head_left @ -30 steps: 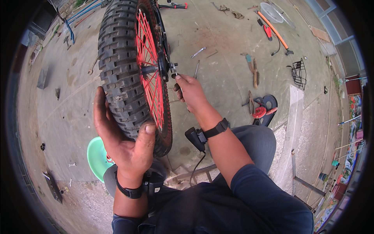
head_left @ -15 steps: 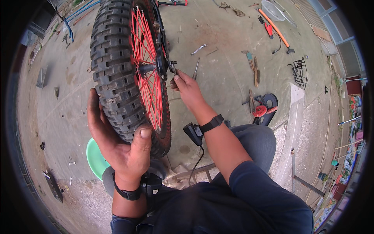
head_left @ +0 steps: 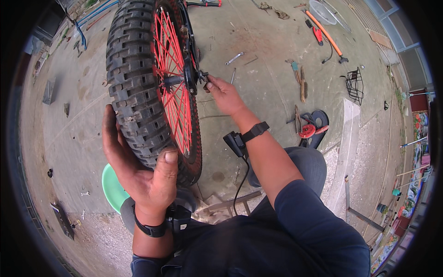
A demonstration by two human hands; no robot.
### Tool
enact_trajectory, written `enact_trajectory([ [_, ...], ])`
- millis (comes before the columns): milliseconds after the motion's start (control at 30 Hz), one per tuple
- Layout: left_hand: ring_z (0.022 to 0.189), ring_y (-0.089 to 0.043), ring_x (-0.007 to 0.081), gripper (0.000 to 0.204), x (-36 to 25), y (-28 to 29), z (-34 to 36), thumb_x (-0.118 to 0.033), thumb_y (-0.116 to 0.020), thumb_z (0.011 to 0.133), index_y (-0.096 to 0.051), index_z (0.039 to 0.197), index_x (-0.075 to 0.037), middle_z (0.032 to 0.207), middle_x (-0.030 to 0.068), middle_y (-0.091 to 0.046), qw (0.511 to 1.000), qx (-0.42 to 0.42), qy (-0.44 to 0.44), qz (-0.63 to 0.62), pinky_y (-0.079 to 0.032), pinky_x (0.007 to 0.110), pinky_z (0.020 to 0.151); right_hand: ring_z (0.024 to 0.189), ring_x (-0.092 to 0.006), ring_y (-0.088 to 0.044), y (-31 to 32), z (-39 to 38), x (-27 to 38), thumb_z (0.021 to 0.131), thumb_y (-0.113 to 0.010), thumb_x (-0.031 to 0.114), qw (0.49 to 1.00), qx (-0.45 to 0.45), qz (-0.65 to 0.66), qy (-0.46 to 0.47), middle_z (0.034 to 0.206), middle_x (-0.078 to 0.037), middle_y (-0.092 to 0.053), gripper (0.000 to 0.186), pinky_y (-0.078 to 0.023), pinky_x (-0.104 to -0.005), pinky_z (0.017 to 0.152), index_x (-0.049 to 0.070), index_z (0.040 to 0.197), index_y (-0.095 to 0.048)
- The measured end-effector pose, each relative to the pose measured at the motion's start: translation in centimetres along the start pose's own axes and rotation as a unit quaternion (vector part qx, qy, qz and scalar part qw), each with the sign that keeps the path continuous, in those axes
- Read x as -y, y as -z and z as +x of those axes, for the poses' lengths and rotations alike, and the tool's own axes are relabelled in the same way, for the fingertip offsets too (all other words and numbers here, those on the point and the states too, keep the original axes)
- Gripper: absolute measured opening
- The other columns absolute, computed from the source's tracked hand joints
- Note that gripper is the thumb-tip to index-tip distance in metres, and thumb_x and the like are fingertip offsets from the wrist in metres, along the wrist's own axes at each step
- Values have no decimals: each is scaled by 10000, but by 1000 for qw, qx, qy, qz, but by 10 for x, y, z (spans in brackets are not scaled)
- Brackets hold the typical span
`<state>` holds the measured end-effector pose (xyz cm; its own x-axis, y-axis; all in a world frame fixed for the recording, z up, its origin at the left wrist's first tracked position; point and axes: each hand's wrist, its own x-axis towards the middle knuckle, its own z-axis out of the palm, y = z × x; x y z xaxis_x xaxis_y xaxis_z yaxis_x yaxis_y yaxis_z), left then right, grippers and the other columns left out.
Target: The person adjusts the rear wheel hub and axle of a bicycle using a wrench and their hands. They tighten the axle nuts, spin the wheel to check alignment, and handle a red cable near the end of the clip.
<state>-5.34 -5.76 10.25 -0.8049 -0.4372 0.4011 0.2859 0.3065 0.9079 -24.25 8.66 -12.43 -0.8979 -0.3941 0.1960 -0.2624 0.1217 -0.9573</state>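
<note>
"While the head camera looks down, where does the red-spoked wheel (head_left: 150, 92) sit?"

"Left of centre, up on edge, top running out of view. Black tyre (head_left: 131, 74), deep blocky tread."

"Left hand?"

"Left hand (head_left: 144, 181) cups the tyre at its near end. Thumb on the right flank, fingers round the left, the two sides spread apart by the tread. Fingers smudged dark."

"And the right?"

"Right hand (head_left: 226, 98) reaches to the axle end (head_left: 203, 75), right of the hub (head_left: 174, 81). Thumb and forefinger drawn close there. Whatever lies at the tips is small and partly hidden; I cannot tell whether they pinch it or only touch."

"Wrists?"

"Black strap (head_left: 255, 132) on the right one, small black box (head_left: 234, 143) just beside it."

"Ground?"

"Green basin (head_left: 112, 184) left of the left hand. Open-ended wrench (head_left: 234, 58) lies beyond the right hand. Farther right, a wooden-handled brush (head_left: 303, 85), then a black wire basket (head_left: 355, 86). Orange-shafted tool (head_left: 324, 36) toward the upper right, well apart from both hands."
</note>
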Motion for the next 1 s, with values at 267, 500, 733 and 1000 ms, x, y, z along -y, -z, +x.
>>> enact_trajectory([
  [267, 1336, -469, 289, 1076, 1, 0, 0, -363, -807, 836, -147, 1582, 42, 1482, 231, -421, 1000, 1, -7, 15, -348, 399, 1132, 930, -143, -615, -7, -3, -3, 1045, -579, 177, 999, -17, 34, -29, 986, -71, -632, 389, -495, -277, 876, -36, 1370, -567],
  [500, 1335, -470, 283, 1062, 0, 0, 1, -351, -801, 843, -149, 1583, 41, 1486, 229, -419, 1000, -1, -6, 6, -348, 395, 1133, 896, -135, -615, -12, -7, 1, 1045, -583, 205, 999, -46, 1, -27, 1004, -57, -651, 390, -509, -280, 844, -31, 1356, -591],
  [733, 1335, -470, 279, 1059, 0, 0, 2, -343, -803, 842, -150, 1586, 35, 1495, 228, -414, 1000, -1, -11, 3, -352, 392, 1130, 928, -142, -619, -12, -7, 5, 1037, -597, 216, 996, -40, 44, -67, 1034, -64, -656, 391, -506, -292, 861, -32, 1340, -599],
  [1000, 1294, -502, 245, 997, -4, 4, 3, -304, -809, 838, -225, 1564, 49, 1455, 186, -459, 999, 15, 46, 21, -372, 383, 1118, 992, -271, -653, 12, -14, 25, 1001, -620, 197, 989, -66, -131, 2, 1097, -141, -674, 325, -505, -337, 902, -11, 1251, -629],
])
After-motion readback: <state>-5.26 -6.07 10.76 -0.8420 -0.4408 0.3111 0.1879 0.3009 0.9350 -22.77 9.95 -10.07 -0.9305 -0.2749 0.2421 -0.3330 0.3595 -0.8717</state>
